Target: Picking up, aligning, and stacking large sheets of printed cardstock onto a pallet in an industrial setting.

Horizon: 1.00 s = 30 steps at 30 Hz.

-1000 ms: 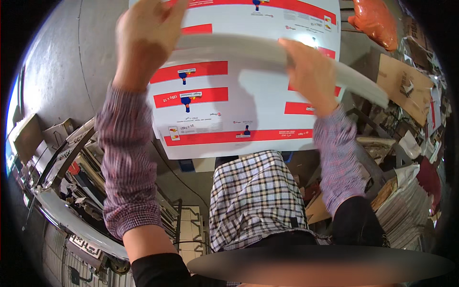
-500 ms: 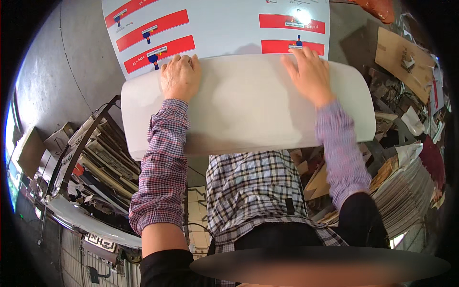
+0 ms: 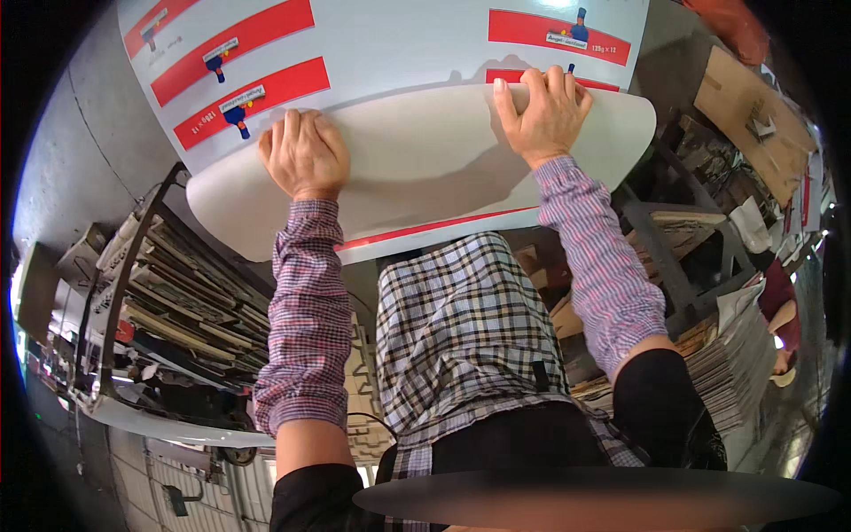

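Brown cardboard (image 3: 753,124) lying at right. Pale curled sheet (image 3: 417,151) resting over red-banded printed sheet (image 3: 399,44). Left hand (image 3: 306,155), right hand (image 3: 545,115) bending fingers over curled far edge, tips hidden; can't tell if pinching.

Flat sheet at the far side, ahead of the person; turned-back sheet nearer, between flat sheet (image 3: 399,53) and apron (image 3: 461,328); whether turned-back sheet (image 3: 425,146) joins the flat one, cannot tell; left hand (image 3: 306,155) on its far edge, toward the left end; right hand (image 3: 545,111) on the same edge, toward the right end and a little farther out; left of the apron, rack (image 3: 113,332) with boards (image 3: 191,306) lying in it; right of the sheets, cardboard (image 3: 753,124); bag (image 3: 736,27) behind that; nearer, right of the apron, paper stack (image 3: 727,381); another person (image 3: 777,310) near it, farther right.
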### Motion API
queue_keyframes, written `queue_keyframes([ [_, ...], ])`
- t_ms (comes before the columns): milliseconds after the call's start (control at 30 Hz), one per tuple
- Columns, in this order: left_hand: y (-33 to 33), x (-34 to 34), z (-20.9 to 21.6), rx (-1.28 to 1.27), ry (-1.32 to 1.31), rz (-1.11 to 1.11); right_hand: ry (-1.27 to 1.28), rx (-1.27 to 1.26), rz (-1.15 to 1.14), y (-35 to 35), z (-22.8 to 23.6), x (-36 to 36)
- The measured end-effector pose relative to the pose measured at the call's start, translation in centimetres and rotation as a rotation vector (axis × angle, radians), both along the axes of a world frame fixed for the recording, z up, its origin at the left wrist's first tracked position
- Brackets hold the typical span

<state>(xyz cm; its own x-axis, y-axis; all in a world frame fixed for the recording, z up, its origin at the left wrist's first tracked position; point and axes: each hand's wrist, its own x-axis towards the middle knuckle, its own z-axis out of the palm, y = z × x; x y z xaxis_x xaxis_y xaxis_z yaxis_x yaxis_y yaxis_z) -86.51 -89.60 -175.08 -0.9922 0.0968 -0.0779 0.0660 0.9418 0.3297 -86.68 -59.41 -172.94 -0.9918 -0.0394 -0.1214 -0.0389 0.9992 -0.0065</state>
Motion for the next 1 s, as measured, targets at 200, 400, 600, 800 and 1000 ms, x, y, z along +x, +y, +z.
queue_keyframes([
  [200,-2.5,2.0,-0.9,-0.01,-0.066,0.005,-0.164,-0.249,0.149,2.3,1.7,1.5],
  [400,-1.5,-0.4,-1.2,0.02,0.045,0.078,0.005,-0.018,0.074,11.5,1.1,-0.9],
  [600,-5.2,0.5,2.0,-0.201,-0.207,-0.035,-0.037,-0.133,0.095,13.1,-0.6,-0.6],
  [800,-15.9,1.6,3.2,-0.143,-0.279,0.344,-0.035,-0.057,-0.192,16.3,-0.3,1.1],
  [1000,-18.3,0.2,-2.1,0.104,0.107,0.337,0.187,-0.15,-0.201,15.5,-2.1,0.0],
])
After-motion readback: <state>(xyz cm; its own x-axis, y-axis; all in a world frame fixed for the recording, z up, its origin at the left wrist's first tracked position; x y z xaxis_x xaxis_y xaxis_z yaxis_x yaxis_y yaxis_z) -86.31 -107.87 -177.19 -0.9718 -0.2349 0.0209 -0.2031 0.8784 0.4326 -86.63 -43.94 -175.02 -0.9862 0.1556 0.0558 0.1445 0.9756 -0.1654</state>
